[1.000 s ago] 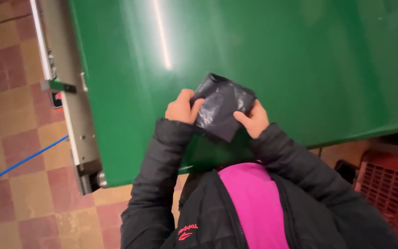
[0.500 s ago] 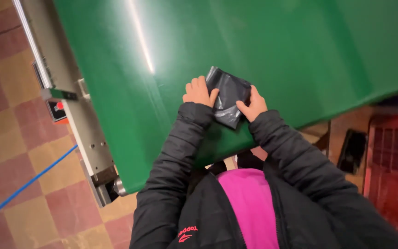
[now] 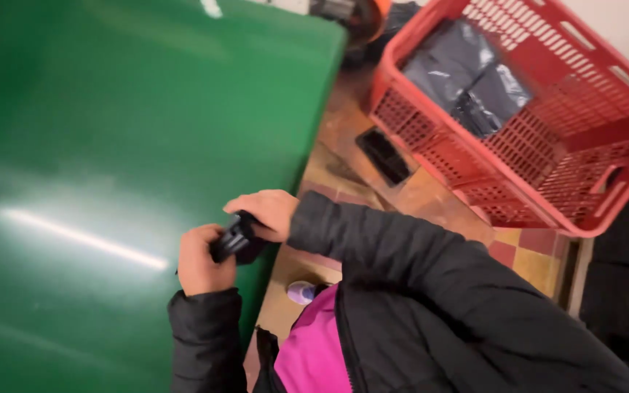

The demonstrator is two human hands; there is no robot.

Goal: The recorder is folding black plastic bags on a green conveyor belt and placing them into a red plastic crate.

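A small black plastic packet [image 3: 236, 239], folded or crumpled, is squeezed between both my hands at the right edge of the green table [image 3: 111, 145]. My left hand [image 3: 199, 260] grips its lower left side. My right hand [image 3: 267, 212] closes over its upper right side, and most of the packet is hidden by my fingers. Both arms wear black puffer sleeves over a pink top.
A red plastic crate [image 3: 547, 138] stands on the tiled floor to the right, holding black plastic packets [image 3: 467, 76]. A dark flat object [image 3: 385, 155] lies on the floor between table and crate. Dark objects sit at the far right edge.
The view has swung to the right, so the red crate now shows. The black packet, earlier held flat over the table, is now bunched small between both hands at the table's edge.
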